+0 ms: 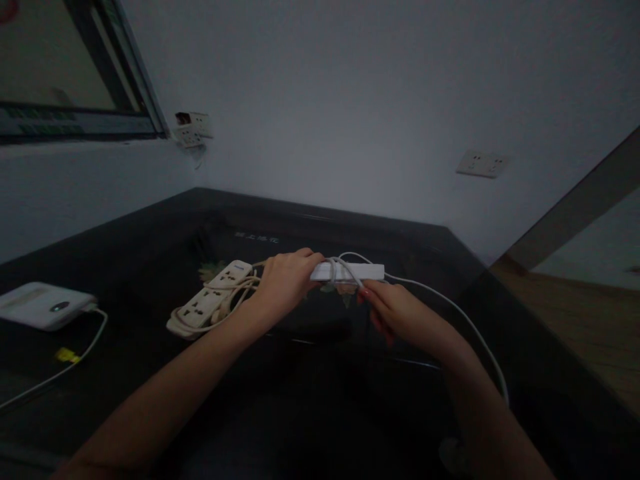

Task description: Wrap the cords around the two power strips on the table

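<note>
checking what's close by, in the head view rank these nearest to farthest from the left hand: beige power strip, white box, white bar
From the left hand:
1. White bar, in its grip
2. Beige power strip, to its left
3. White box, farther left

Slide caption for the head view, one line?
Left grip holds a white bar looped with white cord, right grip pinching that cord; a cord-wrapped power strip lies nearby.
</note>
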`<state>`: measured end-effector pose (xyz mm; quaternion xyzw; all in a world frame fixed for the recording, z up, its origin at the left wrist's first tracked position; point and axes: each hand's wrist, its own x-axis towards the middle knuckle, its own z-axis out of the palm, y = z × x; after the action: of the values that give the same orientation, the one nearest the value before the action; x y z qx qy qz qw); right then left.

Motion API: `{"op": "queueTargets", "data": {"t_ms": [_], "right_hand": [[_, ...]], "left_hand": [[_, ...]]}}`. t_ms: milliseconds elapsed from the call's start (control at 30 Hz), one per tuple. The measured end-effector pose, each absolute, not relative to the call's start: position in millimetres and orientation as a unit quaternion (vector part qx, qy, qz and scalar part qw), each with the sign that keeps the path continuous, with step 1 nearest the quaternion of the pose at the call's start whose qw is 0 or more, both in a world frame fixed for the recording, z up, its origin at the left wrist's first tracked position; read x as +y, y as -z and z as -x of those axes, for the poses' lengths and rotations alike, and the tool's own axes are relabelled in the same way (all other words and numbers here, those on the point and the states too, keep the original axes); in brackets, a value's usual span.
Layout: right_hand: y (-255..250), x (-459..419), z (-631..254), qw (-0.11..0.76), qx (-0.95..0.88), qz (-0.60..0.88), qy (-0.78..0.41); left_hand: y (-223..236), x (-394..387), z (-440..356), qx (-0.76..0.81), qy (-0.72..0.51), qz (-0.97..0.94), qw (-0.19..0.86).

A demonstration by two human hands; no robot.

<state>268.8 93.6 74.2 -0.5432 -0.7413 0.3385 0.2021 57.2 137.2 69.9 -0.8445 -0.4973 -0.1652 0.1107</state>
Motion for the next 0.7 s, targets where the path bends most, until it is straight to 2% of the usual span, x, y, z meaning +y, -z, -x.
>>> {"op": "queueTargets", "data": {"t_ms": [133, 233, 367, 533, 633, 700], "right_hand": [[-65, 95, -247, 0.288, -0.691, 0.47, -0.467], [-67, 90, -236, 0.325, -0.697, 0.451, -0.452], [-73, 79, -232, 0.314, -0.747, 0.508, -0.292], [-75, 72, -234, 0.238, -0.79, 0.565, -0.01], [-73, 70, -233, 0.187, -0.779, 0.588, 0.113], [-71, 69, -232, 0.183, -0.777, 0.575, 0.177]], "left_hand": [[-69, 142, -57, -0.489, 0.212, 0.839, 0.114], [-69, 141, -58, -0.465, 0.227, 0.85, 0.103], [-69, 136, -60, -0.457, 0.219, 0.857, 0.093], [-70, 132, -61, -0.469, 0.18, 0.861, 0.082], [-71, 131, -62, -0.485, 0.16, 0.857, 0.061], [-70, 131, -62, -0.494, 0.157, 0.854, 0.045]]}}
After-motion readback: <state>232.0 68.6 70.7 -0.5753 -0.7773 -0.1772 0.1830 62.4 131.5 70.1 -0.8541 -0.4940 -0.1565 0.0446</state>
